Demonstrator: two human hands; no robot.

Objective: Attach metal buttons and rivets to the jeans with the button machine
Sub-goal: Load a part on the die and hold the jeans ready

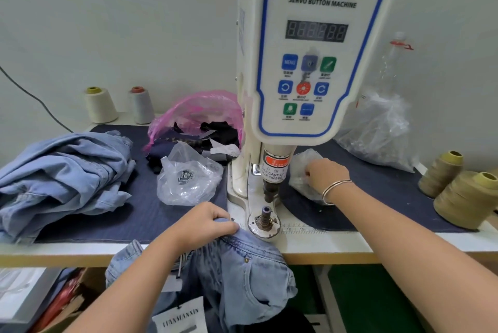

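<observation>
The white servo button machine (315, 44) stands at the table's middle, its lower die post (266, 215) bare under the punch. My left hand (208, 221) grips the waistband of light blue jeans (250, 265) that hang over the table's front edge, just left of the die. My right hand (324, 173) reaches into a small clear plastic bag (301, 168) right of the machine, fingers curled inside it; what they hold is hidden. A second clear bag (186, 179) with metal buttons lies left of the machine.
A pile of light blue jeans (64, 171) lies on the dark mat at left. A pink bag (199, 120) of fabric scraps sits behind. Thread cones (99, 105) stand at back left, olive cones (463, 198) at right. A large clear bag (377, 130) lies at back right.
</observation>
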